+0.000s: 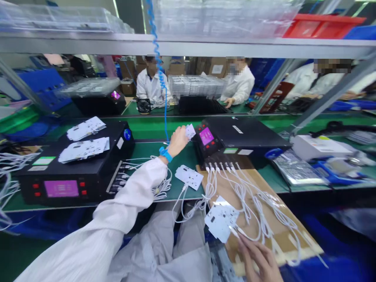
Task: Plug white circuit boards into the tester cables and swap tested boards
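Observation:
My left hand (177,141), with a blue wrist strap (166,154), is reached out over the bench and closed on a small white circuit board (190,132). It is close to the front corner of the right black tester box (235,135). Low on the right, my right hand (258,258) pinches the white cable plug (234,232) at the edge of a larger white circuit board (221,218). Whether the plug is fully seated I cannot tell. Another white board (189,177) lies on the green bench, with a cable (184,190) at its lower edge.
White cables (248,188) run from the right box over a brown board (282,231). The left tester box (73,172) carries two stacks of white boards (85,149). A coiled blue cord (161,74) hangs ahead. Co-workers (151,84) sit across the bench beneath a shelf (188,46).

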`<move>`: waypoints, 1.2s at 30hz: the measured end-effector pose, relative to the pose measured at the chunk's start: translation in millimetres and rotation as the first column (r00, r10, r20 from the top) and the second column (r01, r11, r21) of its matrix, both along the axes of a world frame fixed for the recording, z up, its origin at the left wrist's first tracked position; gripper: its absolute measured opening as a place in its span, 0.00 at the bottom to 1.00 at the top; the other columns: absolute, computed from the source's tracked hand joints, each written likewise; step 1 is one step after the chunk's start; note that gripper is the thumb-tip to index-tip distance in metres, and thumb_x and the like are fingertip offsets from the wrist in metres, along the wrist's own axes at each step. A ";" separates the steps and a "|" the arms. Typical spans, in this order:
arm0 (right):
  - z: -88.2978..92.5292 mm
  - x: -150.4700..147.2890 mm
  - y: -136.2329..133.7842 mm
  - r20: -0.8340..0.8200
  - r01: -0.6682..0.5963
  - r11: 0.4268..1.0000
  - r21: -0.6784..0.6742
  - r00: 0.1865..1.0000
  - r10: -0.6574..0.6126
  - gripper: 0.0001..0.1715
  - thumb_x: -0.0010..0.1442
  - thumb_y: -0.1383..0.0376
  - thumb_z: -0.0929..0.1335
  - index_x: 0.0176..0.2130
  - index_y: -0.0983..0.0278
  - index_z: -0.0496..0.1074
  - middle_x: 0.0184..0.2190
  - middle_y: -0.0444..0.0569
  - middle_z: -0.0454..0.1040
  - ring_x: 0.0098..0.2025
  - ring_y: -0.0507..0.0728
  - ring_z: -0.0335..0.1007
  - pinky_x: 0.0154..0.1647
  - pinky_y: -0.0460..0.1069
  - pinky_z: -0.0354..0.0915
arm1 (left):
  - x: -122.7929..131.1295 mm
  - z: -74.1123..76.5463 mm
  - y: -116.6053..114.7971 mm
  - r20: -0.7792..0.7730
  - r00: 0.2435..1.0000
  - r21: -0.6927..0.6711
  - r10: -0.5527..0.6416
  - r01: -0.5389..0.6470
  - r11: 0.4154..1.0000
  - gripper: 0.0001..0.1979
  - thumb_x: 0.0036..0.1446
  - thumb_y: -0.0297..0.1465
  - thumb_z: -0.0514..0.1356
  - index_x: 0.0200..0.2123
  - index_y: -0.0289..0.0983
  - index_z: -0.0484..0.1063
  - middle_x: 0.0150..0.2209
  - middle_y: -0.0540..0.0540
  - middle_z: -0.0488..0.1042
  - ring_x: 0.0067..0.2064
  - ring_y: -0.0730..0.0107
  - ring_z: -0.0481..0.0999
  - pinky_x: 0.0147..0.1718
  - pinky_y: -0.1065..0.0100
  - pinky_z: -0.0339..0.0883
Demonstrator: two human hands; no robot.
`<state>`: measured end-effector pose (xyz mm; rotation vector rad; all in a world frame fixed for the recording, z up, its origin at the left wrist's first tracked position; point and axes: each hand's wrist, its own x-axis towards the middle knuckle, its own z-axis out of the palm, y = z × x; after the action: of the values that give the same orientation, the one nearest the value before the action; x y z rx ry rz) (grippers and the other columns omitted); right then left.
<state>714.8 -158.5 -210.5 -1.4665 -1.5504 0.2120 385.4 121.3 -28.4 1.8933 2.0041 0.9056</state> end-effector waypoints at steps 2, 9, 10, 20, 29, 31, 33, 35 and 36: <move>13.7 -6.2 0.5 -0.036 0.033 0.999 -0.032 0.999 -0.034 0.19 0.66 0.48 0.70 0.43 0.57 0.83 0.41 0.53 0.77 0.39 0.61 0.79 0.42 0.57 0.76 | 4.4 15.2 -31.6 0.044 0.997 0.040 -0.067 0.065 0.997 0.23 0.60 0.28 0.67 0.58 0.31 0.70 0.58 0.33 0.75 0.61 0.47 0.72 0.62 0.53 0.64; 56.0 -32.9 5.7 -0.574 0.026 0.973 -0.228 0.804 -0.156 0.23 0.64 0.46 0.71 0.43 0.63 0.74 0.25 0.46 0.77 0.23 0.55 0.72 0.25 0.50 0.71 | 32.3 6.2 -150.4 0.731 0.645 -0.182 -0.222 0.498 0.848 0.28 0.48 0.43 0.75 0.50 0.37 0.78 0.46 0.39 0.83 0.45 0.47 0.83 0.39 0.58 0.78; 61.1 -36.0 6.7 -0.630 0.000 0.973 -0.231 0.762 -0.149 0.22 0.64 0.47 0.72 0.43 0.63 0.73 0.23 0.45 0.76 0.22 0.55 0.71 0.25 0.50 0.71 | 38.4 -2.2 -162.3 0.775 0.612 -0.244 -0.161 0.524 0.816 0.31 0.46 0.43 0.76 0.52 0.38 0.77 0.48 0.39 0.83 0.46 0.47 0.83 0.39 0.58 0.78; 81.8 -67.3 5.8 -0.574 0.022 1.000 0.014 0.819 -0.010 0.08 0.65 0.60 0.73 0.40 0.62 0.80 0.32 0.47 0.79 0.31 0.53 0.76 0.35 0.48 0.74 | 73.8 -40.8 -180.4 0.815 0.576 -0.341 -0.060 0.561 0.754 0.44 0.46 0.42 0.78 0.64 0.41 0.67 0.52 0.40 0.82 0.50 0.51 0.83 0.43 0.61 0.79; 68.3 -66.4 7.8 -0.419 -0.006 0.991 0.130 0.906 0.060 0.07 0.65 0.70 0.73 0.43 0.59 0.80 0.37 0.46 0.81 0.38 0.54 0.78 0.40 0.49 0.73 | 71.4 -25.7 -179.6 0.754 0.641 -0.362 -0.144 0.589 0.723 0.38 0.54 0.42 0.74 0.64 0.38 0.67 0.52 0.40 0.81 0.50 0.58 0.82 0.43 0.66 0.78; 67.6 -66.8 8.0 -0.406 -0.004 0.992 0.127 0.912 0.056 0.08 0.65 0.70 0.73 0.44 0.59 0.80 0.37 0.46 0.81 0.38 0.53 0.78 0.40 0.49 0.73 | 70.7 -27.1 -179.4 0.760 0.634 -0.359 -0.145 0.594 0.720 0.37 0.54 0.41 0.74 0.64 0.38 0.68 0.52 0.41 0.81 0.50 0.58 0.82 0.43 0.66 0.78; 67.8 -66.7 8.2 -0.393 -0.006 0.993 0.118 0.918 0.052 0.08 0.65 0.70 0.73 0.44 0.59 0.80 0.37 0.46 0.81 0.38 0.54 0.78 0.39 0.49 0.72 | 69.7 -29.3 -179.2 0.761 0.633 -0.359 -0.144 0.595 0.719 0.37 0.55 0.42 0.73 0.64 0.38 0.68 0.52 0.41 0.81 0.50 0.58 0.82 0.44 0.66 0.78; 68.8 -65.9 8.3 -0.374 -0.023 0.994 0.105 0.925 0.060 0.08 0.65 0.70 0.73 0.44 0.59 0.80 0.37 0.46 0.81 0.38 0.54 0.78 0.39 0.49 0.73 | 68.5 -32.8 -178.9 0.758 0.635 -0.354 -0.148 0.592 0.724 0.37 0.55 0.42 0.73 0.64 0.38 0.68 0.53 0.41 0.81 0.52 0.58 0.81 0.45 0.65 0.77; 69.5 -65.4 8.3 -0.362 -0.035 0.995 0.098 0.930 0.068 0.08 0.66 0.70 0.72 0.44 0.59 0.80 0.37 0.47 0.81 0.37 0.54 0.78 0.39 0.50 0.73 | 67.8 -35.1 -178.7 0.759 0.633 -0.351 -0.151 0.594 0.724 0.37 0.55 0.42 0.73 0.64 0.38 0.68 0.54 0.41 0.80 0.53 0.57 0.81 0.47 0.65 0.77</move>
<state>649.5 -150.2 -140.9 -1.2346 -1.2779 0.4174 453.2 -57.4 -63.5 1.2708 1.1323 0.6233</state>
